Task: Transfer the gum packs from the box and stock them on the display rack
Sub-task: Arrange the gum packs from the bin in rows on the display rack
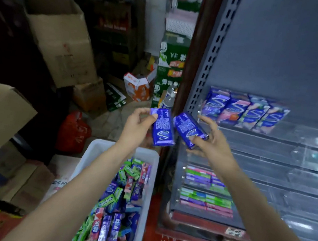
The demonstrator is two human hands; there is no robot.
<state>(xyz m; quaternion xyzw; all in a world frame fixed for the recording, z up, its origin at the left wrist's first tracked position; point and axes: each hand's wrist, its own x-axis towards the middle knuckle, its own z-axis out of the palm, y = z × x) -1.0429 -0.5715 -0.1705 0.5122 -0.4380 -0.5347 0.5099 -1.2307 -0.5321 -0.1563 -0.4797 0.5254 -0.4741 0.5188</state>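
Stocking was the step in hand: you had two blue gum packs lifted out of the white box [93, 152] and held up between it and the display rack [270, 155]. Your left hand [137, 125] gripped one blue pack [163, 130] by its top edge, fingers [142, 111] curled over the end and thumb pressed on its face, so the pack hung nearly upright. Your right hand [210, 141] pinched the second blue pack [188, 129] at its lower right end between thumb and fingers, the pack tilted with its far end toward the left one; the two packs looked just beside each other, and I could not tell whether they touched.

Both forearms reached forward and up, the left over the box, the right across the front of the rack.

On the rack, a row of like blue packs [244, 111] stood at the left end of the upper tier, with clear tiers to their right and slim packs [205, 191] lower down. The next move likely called for turning each pack upright, face out, and setting it beside that row. Many mixed packs [118, 206] lay in the box.
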